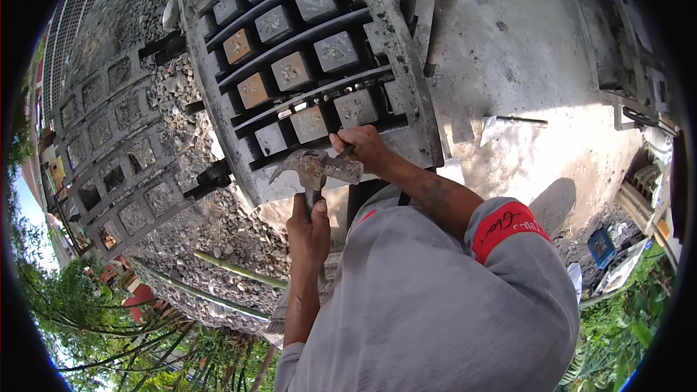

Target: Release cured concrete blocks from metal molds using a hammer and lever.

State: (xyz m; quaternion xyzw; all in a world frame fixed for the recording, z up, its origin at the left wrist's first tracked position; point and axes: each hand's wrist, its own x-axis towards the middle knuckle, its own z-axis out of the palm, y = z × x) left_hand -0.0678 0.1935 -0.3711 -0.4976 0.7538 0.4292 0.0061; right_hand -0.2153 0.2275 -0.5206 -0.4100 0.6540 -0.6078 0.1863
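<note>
Rough grey concrete floor (523, 51), loose gravel (218, 225) at eight o'clock; cement-crusted metal grid mould (406, 87) with square blocks at twelve. Left hand (308, 229) wrapped shut round rusty claw hammer (316, 168), centre. Right hand (363, 147) pinching thin dark rod (347, 151) against mould rim, just above hammer head

Hammer (316, 168) lies before the mould frame (305, 65), gravel (218, 225) left.
</note>
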